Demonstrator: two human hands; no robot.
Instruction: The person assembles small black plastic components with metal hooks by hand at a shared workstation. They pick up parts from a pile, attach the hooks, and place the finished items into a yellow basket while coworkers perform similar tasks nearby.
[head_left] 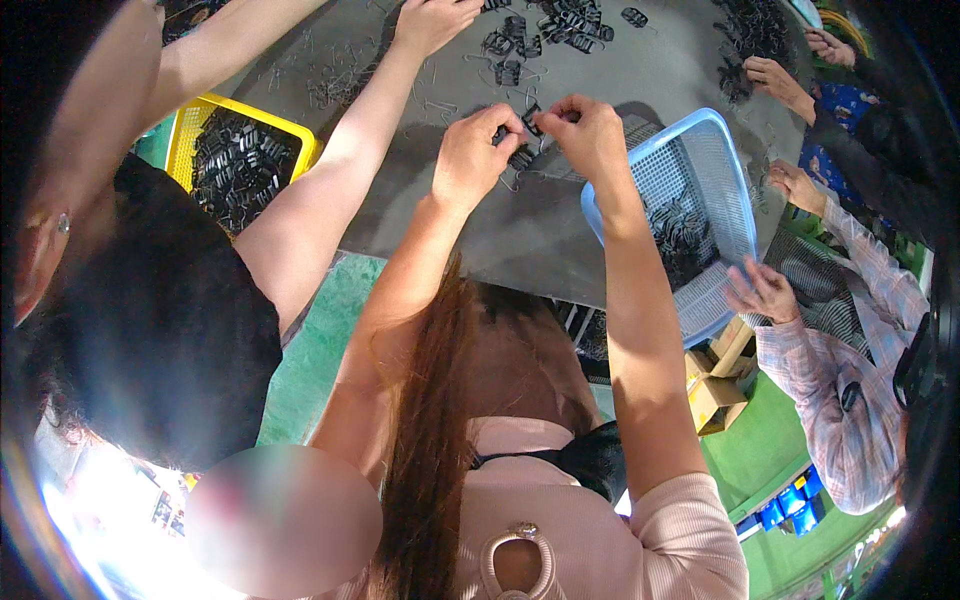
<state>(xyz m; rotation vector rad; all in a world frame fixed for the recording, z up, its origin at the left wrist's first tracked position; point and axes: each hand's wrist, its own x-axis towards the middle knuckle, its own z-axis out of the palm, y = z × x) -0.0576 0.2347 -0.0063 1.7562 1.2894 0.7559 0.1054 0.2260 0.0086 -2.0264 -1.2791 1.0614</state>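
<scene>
Head view: the left hand [472,152] and right hand [590,135] meet over the grey bench [560,240], just left of the blue basket [700,180]. Both pinch one small black clip [527,125] between them. The left grip is thumb and forefinger closed on the clip's left end; the right grip is closed on its right end, with a thin wire piece seeming to stand up from it. The clip is held just above the bench, not resting on it.

More black clips lie in a loose pile [560,25] further from the basket, toward the bench's far edge, with bent wires [340,80] scattered to the left of that. The blue basket hangs partly off the near bench edge and holds a heap of clips. A yellow basket [235,150], well left of the blue one, is also full of them. Another person's hand [430,22] reaches into the pile; other hands [775,80] work beyond the blue basket.

Risk, as I judge it: the clip is tiny and held only by fingertips, so a springy wire could snap loose and flick it away. The overhanging blue basket could tip if knocked.

The clip's long axis seems to run left to right, hand to hand; which end faces which way is too small to tell.
</scene>
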